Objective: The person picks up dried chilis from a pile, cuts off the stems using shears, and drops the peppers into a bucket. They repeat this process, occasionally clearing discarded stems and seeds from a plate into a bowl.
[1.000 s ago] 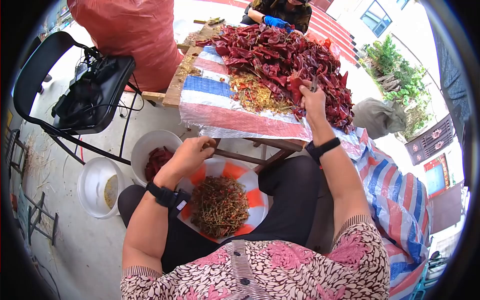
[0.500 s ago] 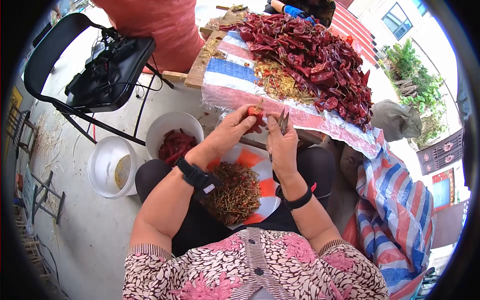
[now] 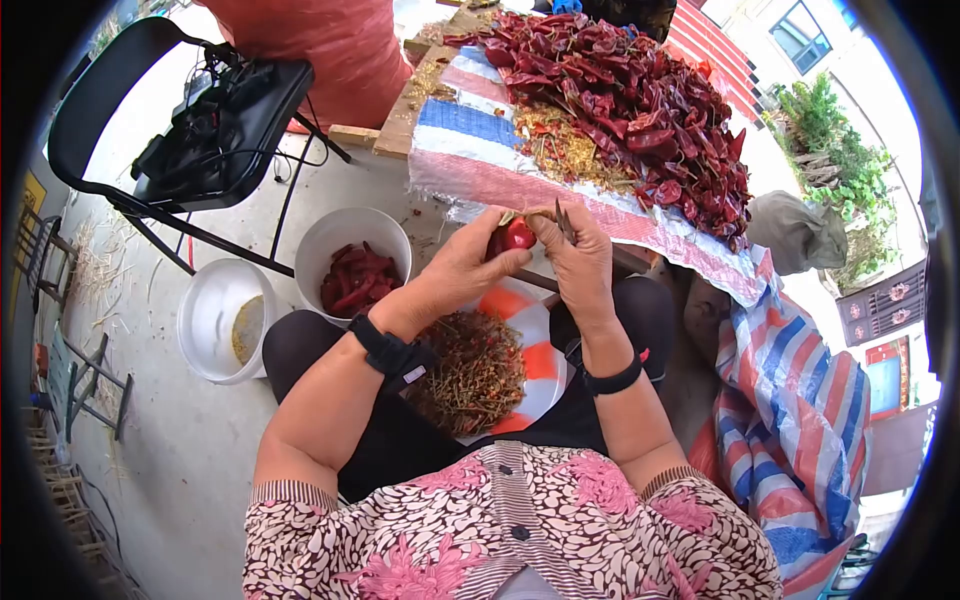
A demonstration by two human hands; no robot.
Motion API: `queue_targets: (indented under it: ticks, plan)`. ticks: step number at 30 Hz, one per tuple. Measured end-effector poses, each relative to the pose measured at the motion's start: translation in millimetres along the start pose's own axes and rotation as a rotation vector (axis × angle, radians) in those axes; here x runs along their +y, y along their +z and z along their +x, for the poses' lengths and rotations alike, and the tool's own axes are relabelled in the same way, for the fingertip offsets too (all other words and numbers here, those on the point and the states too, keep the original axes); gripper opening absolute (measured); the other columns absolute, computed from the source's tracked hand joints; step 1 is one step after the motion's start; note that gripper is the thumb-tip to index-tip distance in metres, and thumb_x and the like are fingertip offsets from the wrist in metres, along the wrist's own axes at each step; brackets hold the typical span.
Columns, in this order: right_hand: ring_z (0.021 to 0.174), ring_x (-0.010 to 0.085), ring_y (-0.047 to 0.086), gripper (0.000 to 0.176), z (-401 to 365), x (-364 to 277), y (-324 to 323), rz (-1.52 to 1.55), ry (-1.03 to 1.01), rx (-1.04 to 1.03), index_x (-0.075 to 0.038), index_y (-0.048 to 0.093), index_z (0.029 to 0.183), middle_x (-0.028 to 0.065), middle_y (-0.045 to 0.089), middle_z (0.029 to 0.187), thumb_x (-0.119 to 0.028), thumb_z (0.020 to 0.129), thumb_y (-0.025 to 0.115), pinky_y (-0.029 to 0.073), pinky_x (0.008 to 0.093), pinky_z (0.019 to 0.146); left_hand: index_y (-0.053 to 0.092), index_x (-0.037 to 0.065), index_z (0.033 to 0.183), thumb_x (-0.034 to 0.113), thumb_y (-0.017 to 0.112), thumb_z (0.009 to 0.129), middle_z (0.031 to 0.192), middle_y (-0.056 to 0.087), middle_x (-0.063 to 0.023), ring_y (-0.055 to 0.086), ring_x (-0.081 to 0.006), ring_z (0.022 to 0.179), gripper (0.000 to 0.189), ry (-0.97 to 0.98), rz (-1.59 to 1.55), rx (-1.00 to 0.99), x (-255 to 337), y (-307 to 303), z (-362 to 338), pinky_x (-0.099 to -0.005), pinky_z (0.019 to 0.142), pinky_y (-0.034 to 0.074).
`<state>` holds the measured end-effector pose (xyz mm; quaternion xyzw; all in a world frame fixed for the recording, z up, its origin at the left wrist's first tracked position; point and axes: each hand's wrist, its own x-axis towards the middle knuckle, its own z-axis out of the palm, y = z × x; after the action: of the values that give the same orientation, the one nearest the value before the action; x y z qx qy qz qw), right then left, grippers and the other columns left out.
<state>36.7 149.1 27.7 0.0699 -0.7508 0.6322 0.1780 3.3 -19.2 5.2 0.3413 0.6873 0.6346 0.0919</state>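
Between my hands is a red dried chili (image 3: pixel 518 234), held by my left hand (image 3: pixel 465 262), whose fingers are closed around it. My right hand (image 3: pixel 580 262) is closed on small metal scissors (image 3: pixel 565 222), its thumb and fingertip at the chili's pale stem. Below my hands, a basin (image 3: pixel 540 372) in my lap holds a heap of stems and bits (image 3: pixel 470 378). A large pile of dried red chilies (image 3: pixel 630 110) lies on a striped sheet (image 3: pixel 470 165) in front of me.
A white bucket (image 3: pixel 398 225) with red chilies and another white bucket (image 3: pixel 195 335) with yellowish matter stand at left. Behind them are a black chair (image 3: pixel 75 120) and a red sack (image 3: pixel 320 50). A striped tarp (image 3: pixel 790 430) hangs at right. Another person is partly visible at the top.
The chili has turned in my left hand, showing a glossy red side. My right fingers have moved up to its stem. The other person's blue-gloved hand has mostly left the view.
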Motion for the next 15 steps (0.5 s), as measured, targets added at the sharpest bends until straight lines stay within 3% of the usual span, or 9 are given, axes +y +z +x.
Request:
queue_targets:
  ticks: [3,6,9,12,15]
  plan:
    - [0.079,0.0142,0.058,0.012,0,7,1,-0.27,-0.154,0.056,-0.002,0.065,0.091,0.0043,0.058,0.089,-0.008,0.082,0.071,0.045,0.0261,0.068,0.049,0.001,0.114,0.013,0.057,0.093,0.101,0.058,-0.0166,0.057,-0.025,0.087,0.025,0.175,0.306,0.151,-9,6,0,-0.0339,0.076,0.046]
    - [0.075,0.018,0.058,0.011,-5,2,11,-0.433,-0.375,0.075,-0.003,0.06,0.086,0.0071,0.057,0.088,-0.005,0.082,0.069,0.045,0.0273,0.067,0.052,0.0,0.106,0.012,0.055,0.094,0.091,0.059,-0.02,0.057,-0.0342,0.079,0.017,0.186,0.2,0.165,-12,5,0,-0.0354,0.07,0.046]
    - [0.069,0.0188,0.054,0.013,-9,1,20,-0.688,-0.558,0.136,-0.004,0.053,0.084,0.0066,0.055,0.082,-0.006,0.085,0.066,0.043,0.0276,0.063,0.054,0.0,0.096,0.014,0.051,0.097,0.077,0.056,-0.0112,0.054,-0.0238,0.067,0.014,0.097,0.153,0.207,-7,8,-2,-0.0311,0.063,0.044]
    - [0.064,0.018,0.051,0.015,-3,6,15,-0.67,-0.503,0.109,-0.006,0.05,0.084,0.0038,0.052,0.078,-0.011,0.09,0.062,0.042,0.0295,0.061,0.052,0.003,0.094,0.02,0.049,0.099,0.074,0.049,-0.0033,0.046,-0.012,0.065,0.018,-0.106,-0.121,0.083,-1,11,-3,-0.0265,0.059,0.04]
    - [0.062,0.0174,0.05,0.022,-6,12,13,-0.085,-0.031,0.058,-0.007,0.048,0.08,0.0007,0.05,0.076,-0.019,0.095,0.057,0.041,0.0315,0.058,0.051,0.006,0.094,0.025,0.048,0.101,0.076,0.043,0.0018,0.037,-0.0045,0.068,0.02,-0.126,-0.289,-0.007,0,10,-4,-0.0221,0.057,0.034]
